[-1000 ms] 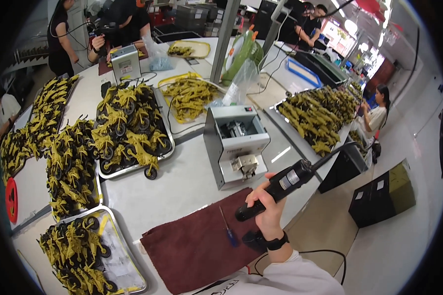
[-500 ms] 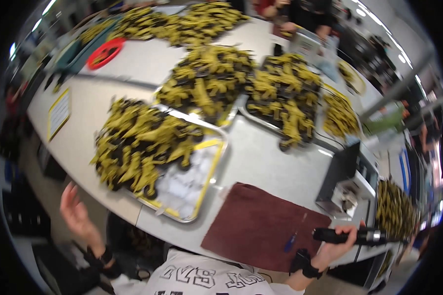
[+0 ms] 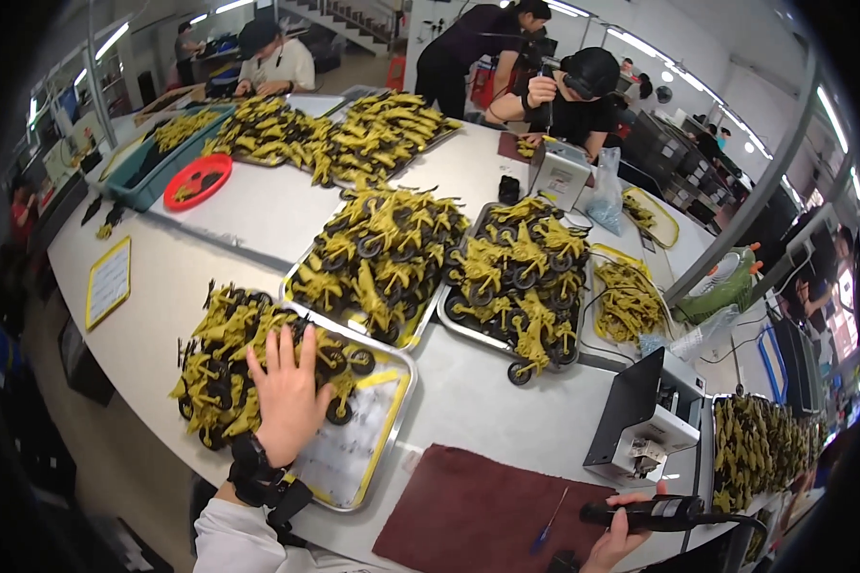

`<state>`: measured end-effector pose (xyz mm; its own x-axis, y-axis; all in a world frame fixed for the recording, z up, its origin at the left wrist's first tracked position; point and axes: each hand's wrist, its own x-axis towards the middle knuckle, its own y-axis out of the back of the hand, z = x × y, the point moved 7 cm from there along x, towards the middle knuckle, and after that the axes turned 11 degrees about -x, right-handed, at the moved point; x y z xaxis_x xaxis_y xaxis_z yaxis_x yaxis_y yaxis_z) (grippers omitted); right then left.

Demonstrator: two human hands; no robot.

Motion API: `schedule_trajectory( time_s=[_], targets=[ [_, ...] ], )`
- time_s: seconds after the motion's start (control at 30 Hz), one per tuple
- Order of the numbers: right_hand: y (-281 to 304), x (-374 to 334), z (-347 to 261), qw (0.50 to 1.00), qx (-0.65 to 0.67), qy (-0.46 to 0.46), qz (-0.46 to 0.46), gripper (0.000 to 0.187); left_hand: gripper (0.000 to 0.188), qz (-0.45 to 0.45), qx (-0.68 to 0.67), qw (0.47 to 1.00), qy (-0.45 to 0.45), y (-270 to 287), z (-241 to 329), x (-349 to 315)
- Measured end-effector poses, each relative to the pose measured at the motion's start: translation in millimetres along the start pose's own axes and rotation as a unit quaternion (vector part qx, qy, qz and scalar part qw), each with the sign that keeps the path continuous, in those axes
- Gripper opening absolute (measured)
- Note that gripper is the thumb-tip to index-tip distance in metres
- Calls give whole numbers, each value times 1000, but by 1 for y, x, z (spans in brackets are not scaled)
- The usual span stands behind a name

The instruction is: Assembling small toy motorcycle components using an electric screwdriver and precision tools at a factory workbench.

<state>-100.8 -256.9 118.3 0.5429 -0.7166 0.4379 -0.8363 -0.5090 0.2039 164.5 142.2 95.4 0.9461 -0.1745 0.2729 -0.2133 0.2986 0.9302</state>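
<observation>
My left hand [image 3: 291, 401] lies spread over a heap of yellow toy motorcycles [image 3: 222, 358] with black wheels, its fingers stretched out and apart. The heap fills the left part of a metal tray [image 3: 392, 449]; whether my fingertips touch it or hover just above is hard to tell. At the lower right, my right hand [image 3: 619, 540] is wrapped round a black corded electric screwdriver [image 3: 661, 514], held roughly level. Beneath and left of it, a small screwdriver [image 3: 545, 535] with a blue handle rests on a maroon cloth [image 3: 459, 506].
Two more heaped trays, one with motorcycles [image 3: 373, 263] and one beside it [image 3: 521, 277], stand beyond. A machine with a black panel [image 3: 626, 415] is at the right, near a tray of yellow parts [image 3: 755, 449]. A red dish [image 3: 198, 196] sits far left. Several people work across the table.
My left hand has moved from off the table's left edge forward and right onto the motorcycle heap. The view has tilted up. The electric screwdriver remains in my right hand.
</observation>
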Motion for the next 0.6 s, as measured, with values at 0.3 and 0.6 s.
schedule_trajectory(
  time_s=[0.3, 0.6],
  targets=[
    [5, 4, 23, 996, 2, -19, 86, 71, 67, 74, -72, 993, -64, -3, -11, 29],
    [-3, 9, 24, 996, 33, -52, 60, 74, 67, 90, -97, 990, -49, -1, -13, 33]
  ],
)
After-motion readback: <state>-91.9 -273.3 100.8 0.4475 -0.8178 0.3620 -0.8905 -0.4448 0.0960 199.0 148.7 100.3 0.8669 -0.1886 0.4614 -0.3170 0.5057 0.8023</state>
